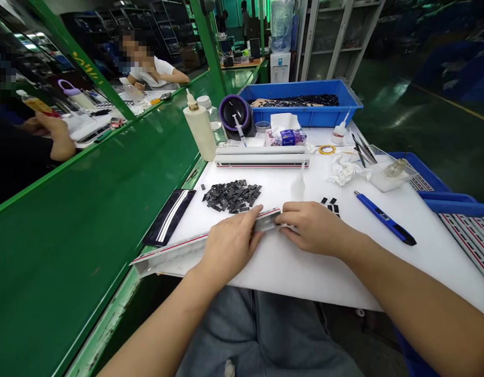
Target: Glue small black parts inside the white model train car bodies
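A long white plastic channel (187, 244) with a red line along its edge lies slanted near the table's front edge. Across its right part, my left hand (231, 242) is closed, thumb and fingers gripping the sides. My right hand (310, 225) is at the channel's right end, fingertips pinched together there. What sits between those fingertips is hidden. Just beyond my hands lies a heap of small black rectangular pieces (232, 196). Several more black pieces (333, 208) are scattered right of my right hand. A small translucent bottle (297, 186) with a thin nozzle stands behind it.
White channels (262, 160) lie across the table's middle. A blue pen-shaped knife (385, 217) and crumpled tissue (344, 170) are on the right. Behind stand a large squeeze bottle (200, 131), a tissue box (285, 136) and a blue bin (300, 116). A green partition (88, 193) borders the left.
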{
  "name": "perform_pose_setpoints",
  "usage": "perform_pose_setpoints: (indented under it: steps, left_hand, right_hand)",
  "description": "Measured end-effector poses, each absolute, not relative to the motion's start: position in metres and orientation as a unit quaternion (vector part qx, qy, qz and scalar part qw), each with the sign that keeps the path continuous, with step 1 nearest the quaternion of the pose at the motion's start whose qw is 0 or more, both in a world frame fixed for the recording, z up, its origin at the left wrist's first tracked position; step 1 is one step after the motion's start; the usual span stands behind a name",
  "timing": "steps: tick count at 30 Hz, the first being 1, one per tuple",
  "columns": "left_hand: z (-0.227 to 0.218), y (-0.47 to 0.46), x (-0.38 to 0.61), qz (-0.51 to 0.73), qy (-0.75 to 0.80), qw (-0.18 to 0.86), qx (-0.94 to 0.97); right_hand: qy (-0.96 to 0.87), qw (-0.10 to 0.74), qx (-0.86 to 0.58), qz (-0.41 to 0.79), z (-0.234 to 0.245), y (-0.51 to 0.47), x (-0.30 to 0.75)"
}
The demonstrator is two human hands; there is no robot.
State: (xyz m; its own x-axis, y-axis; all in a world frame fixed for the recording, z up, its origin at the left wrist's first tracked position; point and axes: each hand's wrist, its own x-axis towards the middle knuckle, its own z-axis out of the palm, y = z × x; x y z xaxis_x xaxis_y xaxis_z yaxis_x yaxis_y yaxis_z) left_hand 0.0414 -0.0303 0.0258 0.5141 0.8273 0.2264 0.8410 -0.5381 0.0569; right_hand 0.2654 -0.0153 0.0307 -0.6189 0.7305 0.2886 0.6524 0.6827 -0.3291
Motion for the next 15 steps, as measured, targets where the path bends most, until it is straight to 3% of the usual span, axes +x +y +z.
perform_pose_setpoints:
  steps: [5,8,11,15]
  left_hand:
    - [0.032,-0.033,0.045,-0.066,-0.427,0.070,-0.899]
    - [0.034,-0.031,0.050,-0.035,-0.390,0.102,-0.915]
    - [0.033,-0.027,0.055,-0.032,-0.387,0.106,-0.915]
    - [0.029,-0.024,0.059,-0.035,-0.395,0.090,-0.914]
  right_hand:
    - [-0.770,0.433,-0.458,0.102,0.039,-0.005,0.285]
    - [-0.663,0.502,-0.552,0.066,0.037,0.006,0.296]
    - [-0.618,0.486,-0.612,0.088,0.027,0.018,0.303]
    - [-0.642,0.389,-0.644,0.149,0.016,0.031,0.301]
